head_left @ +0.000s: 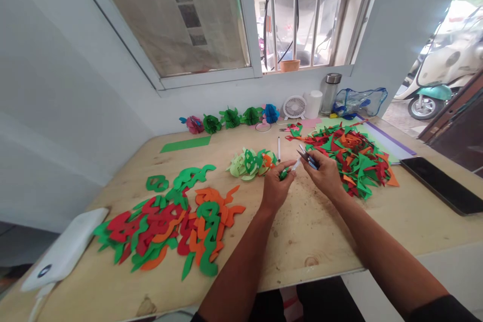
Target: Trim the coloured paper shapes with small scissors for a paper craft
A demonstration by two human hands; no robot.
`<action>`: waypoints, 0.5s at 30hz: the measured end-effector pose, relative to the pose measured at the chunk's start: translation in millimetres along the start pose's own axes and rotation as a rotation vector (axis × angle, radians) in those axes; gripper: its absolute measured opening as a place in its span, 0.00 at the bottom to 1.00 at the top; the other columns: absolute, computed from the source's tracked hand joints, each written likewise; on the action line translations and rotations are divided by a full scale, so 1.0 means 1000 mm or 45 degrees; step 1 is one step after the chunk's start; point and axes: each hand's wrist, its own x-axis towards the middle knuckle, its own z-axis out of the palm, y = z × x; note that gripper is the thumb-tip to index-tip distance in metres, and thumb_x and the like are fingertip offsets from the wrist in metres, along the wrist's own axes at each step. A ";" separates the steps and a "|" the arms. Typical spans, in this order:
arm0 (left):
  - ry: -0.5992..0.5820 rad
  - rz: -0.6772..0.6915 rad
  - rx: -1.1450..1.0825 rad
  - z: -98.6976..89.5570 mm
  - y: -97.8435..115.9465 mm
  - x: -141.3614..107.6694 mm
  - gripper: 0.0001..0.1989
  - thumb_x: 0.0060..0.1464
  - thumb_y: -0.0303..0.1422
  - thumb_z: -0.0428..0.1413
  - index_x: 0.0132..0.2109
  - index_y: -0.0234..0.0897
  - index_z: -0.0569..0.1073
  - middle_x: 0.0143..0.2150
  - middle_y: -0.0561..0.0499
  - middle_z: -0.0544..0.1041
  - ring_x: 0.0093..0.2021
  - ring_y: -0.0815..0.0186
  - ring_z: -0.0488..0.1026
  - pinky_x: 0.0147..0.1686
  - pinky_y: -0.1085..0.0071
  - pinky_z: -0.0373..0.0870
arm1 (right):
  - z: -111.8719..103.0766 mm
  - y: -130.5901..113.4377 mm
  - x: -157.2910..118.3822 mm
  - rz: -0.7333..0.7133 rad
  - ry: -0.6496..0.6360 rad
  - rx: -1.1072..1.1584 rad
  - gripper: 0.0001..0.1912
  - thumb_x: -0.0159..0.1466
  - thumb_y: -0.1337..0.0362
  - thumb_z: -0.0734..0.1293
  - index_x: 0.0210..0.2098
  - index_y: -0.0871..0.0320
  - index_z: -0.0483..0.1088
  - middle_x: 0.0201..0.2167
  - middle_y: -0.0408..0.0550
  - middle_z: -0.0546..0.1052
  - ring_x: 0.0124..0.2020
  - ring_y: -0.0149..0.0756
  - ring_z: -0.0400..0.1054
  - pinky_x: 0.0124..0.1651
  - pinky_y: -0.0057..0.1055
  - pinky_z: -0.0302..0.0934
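Note:
Over the middle of the table, my left hand [276, 184] is closed on a small green piece [284, 173] with a white strip [296, 164] sticking out to the right. Whether the strip is tape or paper I cannot make out. My right hand [325, 173] grips scissors [308, 159], their dark blades pointing up and left just beside the strip. Its fingers partly hide the handles. Just left of my left hand lies a cluster of light green, green and orange paper shapes [247, 163]. A white pen [278, 149] lies beyond the hands.
Red, green and orange scraps [358, 158] are heaped at right, near a black phone [443, 185]. Cut curly shapes [162, 226] spread at left beside a white device [70, 246]. Paper flowers [231, 117], a small fan [294, 107] and a glass bottle [330, 94] line the wall.

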 end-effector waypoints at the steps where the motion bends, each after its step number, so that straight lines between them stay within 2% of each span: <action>1: 0.014 -0.003 -0.003 0.000 0.000 0.000 0.15 0.47 0.28 0.56 0.44 0.39 0.77 0.35 0.51 0.78 0.33 0.69 0.73 0.32 0.75 0.68 | 0.000 0.001 0.000 0.003 -0.001 -0.027 0.11 0.58 0.57 0.63 0.32 0.58 0.70 0.20 0.42 0.68 0.22 0.29 0.58 0.27 0.26 0.53; 4: 0.093 -0.024 -0.037 -0.002 0.001 0.001 0.14 0.46 0.29 0.57 0.42 0.38 0.78 0.30 0.52 0.77 0.28 0.71 0.70 0.28 0.77 0.66 | 0.000 0.002 0.001 0.026 -0.010 -0.057 0.13 0.58 0.55 0.63 0.35 0.58 0.70 0.22 0.43 0.70 0.23 0.31 0.60 0.28 0.27 0.54; 8: 0.170 -0.085 -0.146 -0.002 0.005 0.003 0.14 0.46 0.32 0.58 0.42 0.36 0.77 0.26 0.54 0.74 0.21 0.76 0.64 0.22 0.79 0.61 | 0.000 0.002 0.001 0.013 -0.099 -0.061 0.15 0.57 0.53 0.64 0.36 0.58 0.70 0.22 0.43 0.70 0.23 0.31 0.60 0.28 0.26 0.53; 15: 0.202 -0.074 -0.227 -0.002 0.008 0.003 0.15 0.44 0.33 0.60 0.42 0.36 0.77 0.28 0.53 0.75 0.22 0.76 0.65 0.23 0.79 0.62 | 0.001 0.000 -0.001 0.023 -0.233 -0.061 0.17 0.60 0.50 0.61 0.34 0.58 0.69 0.20 0.41 0.66 0.22 0.30 0.58 0.28 0.26 0.51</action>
